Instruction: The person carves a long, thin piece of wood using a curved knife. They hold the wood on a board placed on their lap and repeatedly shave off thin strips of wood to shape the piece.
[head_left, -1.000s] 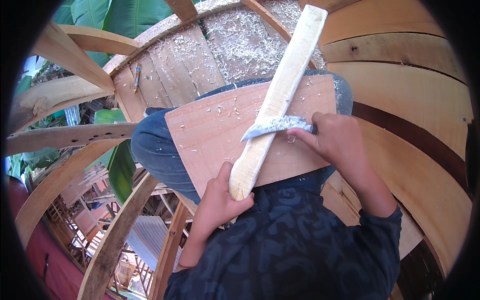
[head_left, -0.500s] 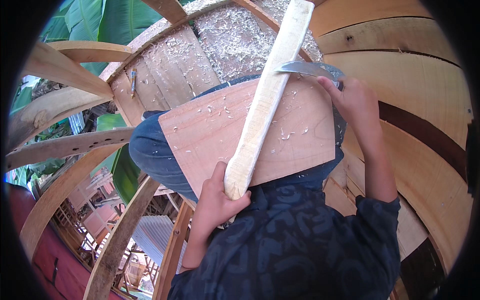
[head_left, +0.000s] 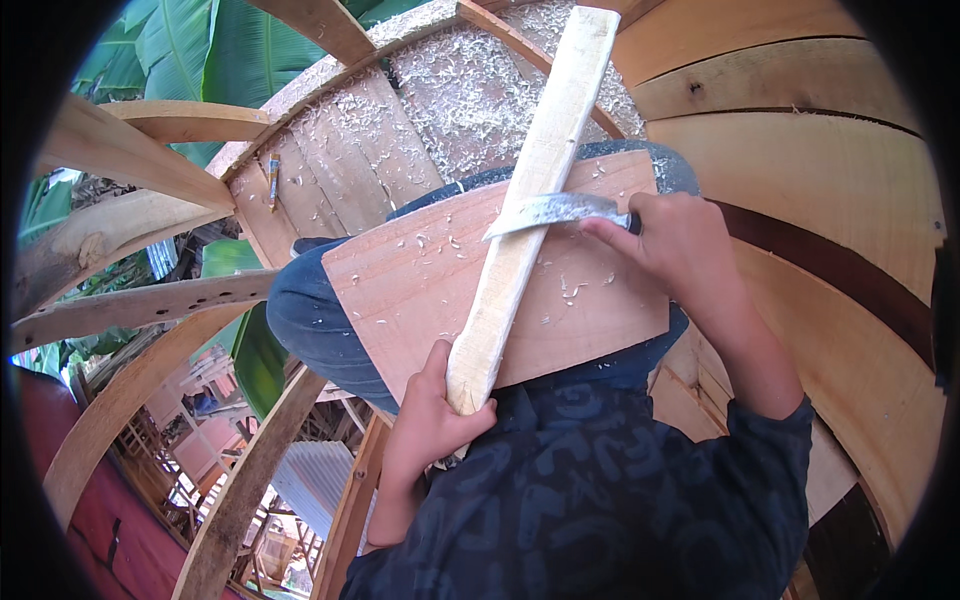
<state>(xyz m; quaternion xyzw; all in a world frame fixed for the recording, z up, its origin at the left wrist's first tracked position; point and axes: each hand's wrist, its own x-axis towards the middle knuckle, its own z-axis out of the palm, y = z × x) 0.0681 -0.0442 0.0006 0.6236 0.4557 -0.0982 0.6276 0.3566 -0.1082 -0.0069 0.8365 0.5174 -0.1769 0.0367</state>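
The left hand (head_left: 430,420) grips the wooden slat's (head_left: 530,200) near end. The slat's long axis runs away and slightly right. The right hand (head_left: 680,250) clasps a knife (head_left: 550,212), blade lying crosswise and pointing left.

1. A curved wall of wooden hull planks (head_left: 800,200) fills the right side of the view, pale boards stacked one over another.
2. A dark brown strip (head_left: 840,275) runs between two of those planks, low on the wall.
3. Left of the hull planks, a floor of boards (head_left: 440,110) lies strewn with pale wood shavings.
4. A small tool (head_left: 272,180) lies on the floor boards near their left edge; its kind is too small to tell.
5. Bare curved wooden ribs (head_left: 140,170) fan out left of the floor boards, well apart from the hull planks.
6. Broad green leaves (head_left: 200,50) show above and behind the ribs.
7. Below the ribs, a sheet of corrugated metal (head_left: 315,480) lies far down.
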